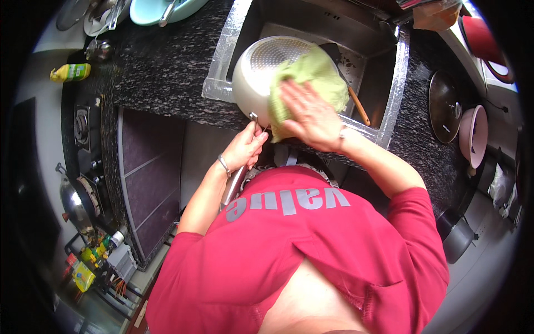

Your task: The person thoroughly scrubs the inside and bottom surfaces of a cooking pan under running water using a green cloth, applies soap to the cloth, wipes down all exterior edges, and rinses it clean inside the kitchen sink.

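Observation:
An upturned white pan (pixel 252 79) with a dotted metal base leans over the front edge of the sink (pixel 369 89), its underside facing up. My left hand (pixel 246 146) is closed around the pan's long handle (pixel 235 183), which points towards my body. A light green cloth (pixel 321 77) is draped over the right side of the pan. My right hand (pixel 313 117) lies flat on that cloth, fingers stretched and slightly blurred. Inside the sink, partly hidden behind the pan and cloth, rests a dark spatula with a wooden handle (pixel 359 106).
Silvery tape (pixel 221 62) borders the sink. A glass lid (pixel 445 106) and a pink bowl (pixel 473 135) stand on the right of the speckled counter (pixel 167 71). A turquoise basin (pixel 183 12) sits at the back left. Gas burners (pixel 82 127) and a wok (pixel 75 204) are far left.

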A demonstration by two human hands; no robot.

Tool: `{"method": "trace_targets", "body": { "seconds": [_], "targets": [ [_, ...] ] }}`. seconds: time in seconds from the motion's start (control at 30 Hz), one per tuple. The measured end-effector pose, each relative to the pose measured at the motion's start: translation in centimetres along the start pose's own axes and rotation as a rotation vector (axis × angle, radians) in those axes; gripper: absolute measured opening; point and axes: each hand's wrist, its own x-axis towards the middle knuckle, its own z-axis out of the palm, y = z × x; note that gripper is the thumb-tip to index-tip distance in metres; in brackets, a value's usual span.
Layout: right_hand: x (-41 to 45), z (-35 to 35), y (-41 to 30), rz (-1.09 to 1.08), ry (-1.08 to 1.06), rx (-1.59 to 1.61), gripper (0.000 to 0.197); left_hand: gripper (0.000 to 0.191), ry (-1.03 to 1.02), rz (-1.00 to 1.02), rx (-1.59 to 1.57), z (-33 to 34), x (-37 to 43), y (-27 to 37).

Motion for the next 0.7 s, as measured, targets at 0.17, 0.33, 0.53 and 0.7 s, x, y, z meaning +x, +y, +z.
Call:
{"method": "trace_targets", "body": {
  "seconds": [0.17, 0.33, 0.53, 0.7],
  "targets": [
    [9.7, 2.9, -1.8, -0.235, 0.032, -0.192, 0.048, 0.019, 0.039, 0.004, -0.014, 0.2, -0.5, -0.1],
    [18.0, 4.2, 8.1, -0.014, -0.090, -0.021, 0.039, 0.021, 0.060, 0.019, 0.015, 0.6, -0.3, 0.5],
    [8.7, 3.2, 15.7, 0.470, 0.045, 0.168, 0.055, 0.021, 0.040, 0.057, 0.000, -0.5, 0.1, -0.2],
    [-2.1, 2.1, 7.2, 0.199, 0.199, -0.008, 0.053, 0.020, 0.004, 0.043, -0.047, -0.7, -0.2, -0.3]
  ]
}}
